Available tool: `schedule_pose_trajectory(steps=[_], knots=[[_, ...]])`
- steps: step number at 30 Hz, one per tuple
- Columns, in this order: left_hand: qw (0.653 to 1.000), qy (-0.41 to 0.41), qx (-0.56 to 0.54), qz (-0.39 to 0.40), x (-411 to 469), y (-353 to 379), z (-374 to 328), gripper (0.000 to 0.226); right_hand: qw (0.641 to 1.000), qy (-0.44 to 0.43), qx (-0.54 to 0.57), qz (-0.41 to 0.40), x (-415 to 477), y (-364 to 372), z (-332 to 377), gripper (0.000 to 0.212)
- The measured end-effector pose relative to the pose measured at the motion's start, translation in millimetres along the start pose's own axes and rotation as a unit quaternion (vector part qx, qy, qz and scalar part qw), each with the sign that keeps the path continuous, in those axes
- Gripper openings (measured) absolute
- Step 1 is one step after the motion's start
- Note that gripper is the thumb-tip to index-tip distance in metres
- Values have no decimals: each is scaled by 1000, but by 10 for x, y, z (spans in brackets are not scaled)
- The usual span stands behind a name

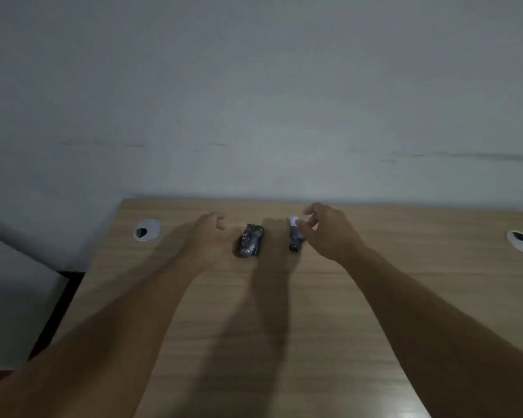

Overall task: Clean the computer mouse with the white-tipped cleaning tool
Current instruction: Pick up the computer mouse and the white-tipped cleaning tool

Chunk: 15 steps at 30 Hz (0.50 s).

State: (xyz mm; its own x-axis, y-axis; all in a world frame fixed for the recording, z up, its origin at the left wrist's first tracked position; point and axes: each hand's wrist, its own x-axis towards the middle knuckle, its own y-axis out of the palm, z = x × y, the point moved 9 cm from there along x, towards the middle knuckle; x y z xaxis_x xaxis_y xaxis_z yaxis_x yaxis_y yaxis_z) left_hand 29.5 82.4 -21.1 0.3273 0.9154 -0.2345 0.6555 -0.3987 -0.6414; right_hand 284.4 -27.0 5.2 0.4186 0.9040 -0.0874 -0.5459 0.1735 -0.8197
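Left hand [210, 236]: loosely curled, holding nothing, just left of the mouse.
Left grommet [146, 230]: grey cable port, far left of the desk [284, 327].
Computer mouse [250, 240]: dark, patterned, flat on the desk between both hands.
Cleaning tool [295, 236]: dark body, white tip pointing far, lying right of the mouse.
Right hand [329, 230]: fingers parted at the tool; contact cannot be told.
Right grommet [521, 241]: far right edge.

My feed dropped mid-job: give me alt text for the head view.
Both hands hover open over a wooden desk: the left hand beside a dark mouse, the right hand reaching the white-tipped cleaning tool lying right of it. Neither is gripped yet.
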Motion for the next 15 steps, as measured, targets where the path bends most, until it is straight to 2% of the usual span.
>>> schedule_pose_trajectory(steps=[4,7,11,15], knots=[[999,10,-27,-38,-47,340,301,77,997,-35,-4,-63,-26,321,-145,36],[993,58,-23,-104,-97,417,426,68,993,-51,-18,-107,-55,537,-294,43],[979,126,62,-146,-230,512,465,67,988,-70,-12,-140,-209,805,-437,46],[975,143,66,-157,-310,524,554,74,982,-79,24,-169,-402,969,-478,45]])
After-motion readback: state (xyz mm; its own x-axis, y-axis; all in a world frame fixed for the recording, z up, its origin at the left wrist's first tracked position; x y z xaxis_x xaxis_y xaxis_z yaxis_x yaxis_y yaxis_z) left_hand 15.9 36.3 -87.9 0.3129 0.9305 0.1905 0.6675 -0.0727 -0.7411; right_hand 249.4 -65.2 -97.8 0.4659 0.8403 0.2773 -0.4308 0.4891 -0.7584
